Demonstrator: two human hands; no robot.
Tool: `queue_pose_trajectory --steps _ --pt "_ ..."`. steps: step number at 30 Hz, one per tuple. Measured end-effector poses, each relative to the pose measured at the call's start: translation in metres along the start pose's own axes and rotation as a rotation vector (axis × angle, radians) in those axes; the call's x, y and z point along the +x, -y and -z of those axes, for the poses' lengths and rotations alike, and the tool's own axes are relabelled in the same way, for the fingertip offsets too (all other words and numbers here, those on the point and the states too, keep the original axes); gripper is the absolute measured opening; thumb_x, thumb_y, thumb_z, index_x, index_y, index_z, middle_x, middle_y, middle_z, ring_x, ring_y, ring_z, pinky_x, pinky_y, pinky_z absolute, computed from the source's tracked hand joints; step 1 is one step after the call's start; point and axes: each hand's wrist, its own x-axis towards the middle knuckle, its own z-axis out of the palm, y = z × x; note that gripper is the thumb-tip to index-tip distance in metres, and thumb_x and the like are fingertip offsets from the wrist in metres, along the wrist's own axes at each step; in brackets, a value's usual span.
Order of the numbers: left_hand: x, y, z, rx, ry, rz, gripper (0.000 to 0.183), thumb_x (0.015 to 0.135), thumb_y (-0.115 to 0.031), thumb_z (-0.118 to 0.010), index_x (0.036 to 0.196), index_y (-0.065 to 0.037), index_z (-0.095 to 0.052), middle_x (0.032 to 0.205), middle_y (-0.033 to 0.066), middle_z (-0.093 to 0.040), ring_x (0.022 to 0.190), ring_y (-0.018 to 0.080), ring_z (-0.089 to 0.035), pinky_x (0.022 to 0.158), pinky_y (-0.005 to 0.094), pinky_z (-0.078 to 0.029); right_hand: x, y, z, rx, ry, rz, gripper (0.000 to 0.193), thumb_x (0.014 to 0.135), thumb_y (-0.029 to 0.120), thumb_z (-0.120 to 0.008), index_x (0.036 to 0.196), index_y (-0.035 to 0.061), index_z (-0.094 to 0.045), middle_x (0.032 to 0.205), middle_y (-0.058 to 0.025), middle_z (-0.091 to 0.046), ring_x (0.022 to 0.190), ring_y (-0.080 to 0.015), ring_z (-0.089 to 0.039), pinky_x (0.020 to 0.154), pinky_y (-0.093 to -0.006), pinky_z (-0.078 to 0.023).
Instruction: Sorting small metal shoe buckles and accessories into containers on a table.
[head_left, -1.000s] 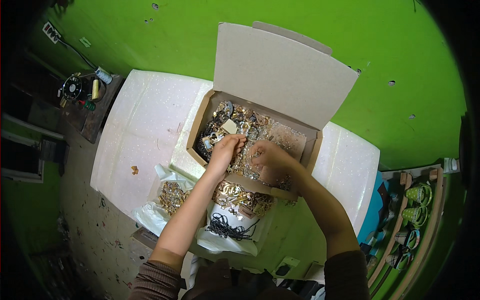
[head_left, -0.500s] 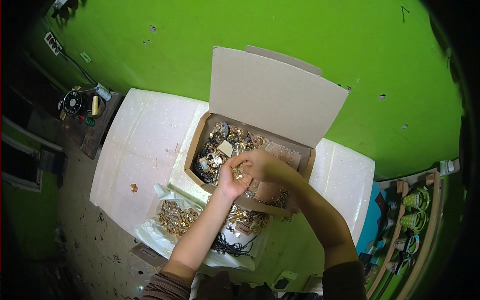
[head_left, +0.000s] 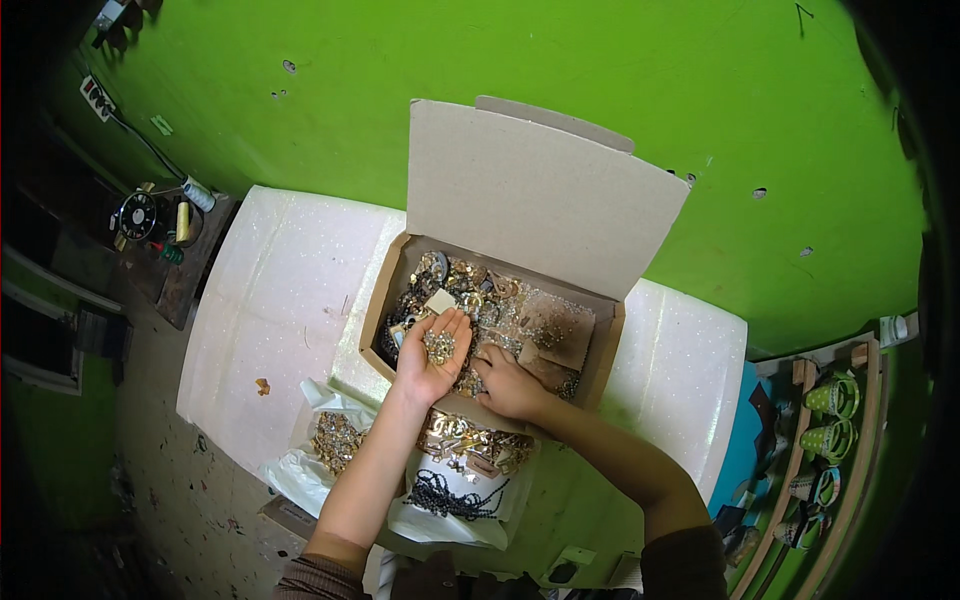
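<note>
My left hand lies palm up over the left half of an open cardboard box. In its cupped palm rests a heap of small shiny rhinestones. My right hand reaches down into the box beside it, fingers curled among loose stones; whatever the fingertips hold is hidden. Metal trinkets and black bead strings fill the left part of the box. A small cream block sits on them. Toward the right, loose stones cover brown cardboard pieces.
The raised box lid stands near the green wall. In front of the box are a white plastic bag with gold pieces, gold trinkets and black bead strings. A gold scrap lies on the white tabletop. Sandals hang at right.
My hands were together over the box. Now they are apart: the left has opened palm up, showing the rhinestones, and the right has gone down into the box.
</note>
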Motion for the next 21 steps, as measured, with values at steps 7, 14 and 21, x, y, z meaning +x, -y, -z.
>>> queue_pose_trajectory --steps 7,14,21 --pt "0.003 0.002 0.004 -0.004 0.003 0.009 0.026 0.086 -0.016 -0.041 0.100 0.003 -0.051 0.102 0.0119 -0.055 0.100 0.0223 -0.053 0.086 0.0337 -0.047 -0.001 -0.003 -0.010 0.013 0.042 -0.012 0.029 0.066 0.005 -0.057 0.093 -0.0001 -0.049 0.100 -0.0210 -0.048 0.094 -0.0340 -0.049 0.079 -0.0388 -0.043" --pt "0.004 0.002 0.006 -0.019 0.019 -0.001 0.026 0.087 -0.017 -0.040 0.100 0.003 -0.051 0.103 0.0127 -0.055 0.100 0.0226 -0.053 0.086 0.0344 -0.047 0.006 -0.004 0.023 0.381 0.080 -0.188 0.025 0.066 0.008 -0.059 0.089 0.0006 -0.052 0.080 -0.0166 -0.057 0.073 -0.0286 -0.058 0.065 -0.0344 -0.047" --pt "0.004 0.009 -0.001 -0.026 0.012 -0.017 0.028 0.088 -0.018 -0.038 0.104 0.002 -0.048 0.105 0.0131 -0.053 0.101 0.0218 -0.051 0.086 0.0336 -0.046 0.017 0.003 0.078 0.729 -0.107 -0.103 0.021 0.067 0.007 -0.060 0.088 0.0008 -0.056 0.077 -0.0064 -0.058 0.076 -0.0134 -0.056 0.064 -0.0273 -0.045"
